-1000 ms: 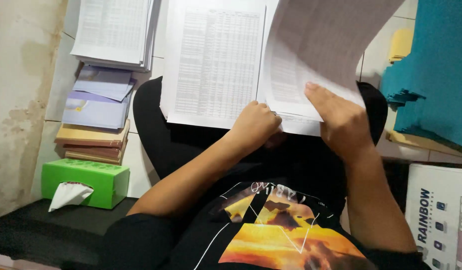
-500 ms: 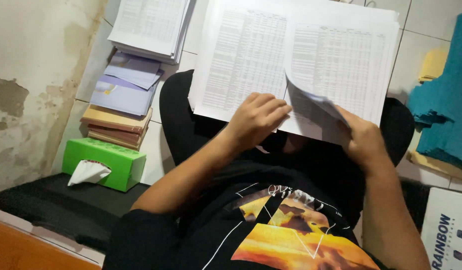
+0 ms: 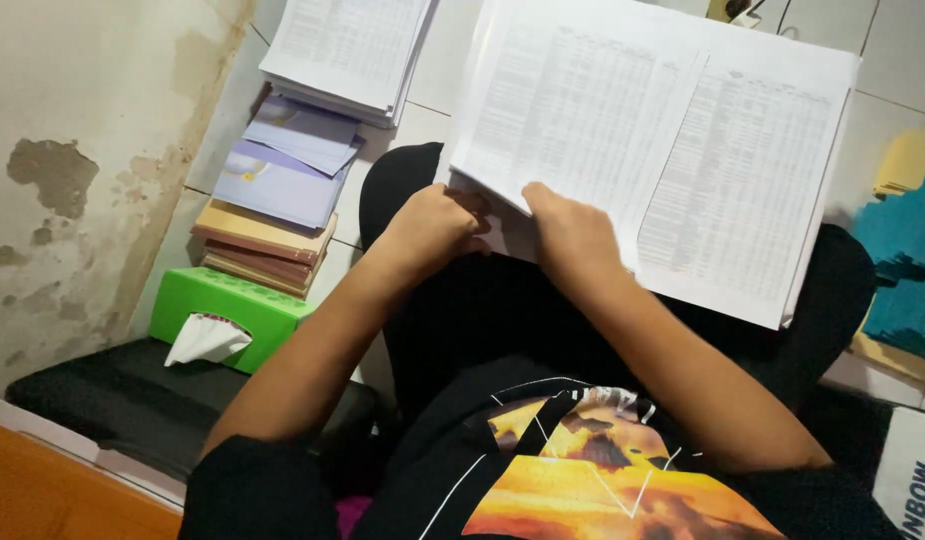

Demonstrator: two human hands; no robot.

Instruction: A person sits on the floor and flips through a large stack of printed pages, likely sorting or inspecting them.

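I counted two hands, the left hand [image 3: 432, 228] and the right hand [image 3: 572, 232], both on one open stack of printed sheets [image 3: 662, 150]. Beyond it lay one second paper stack [image 3: 347, 50], one pile of books [image 3: 272, 215] and one green tissue box [image 3: 227, 315].

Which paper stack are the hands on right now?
The large stack of printed sheets on the lap, under both hands; the other stack lies untouched on the floor.
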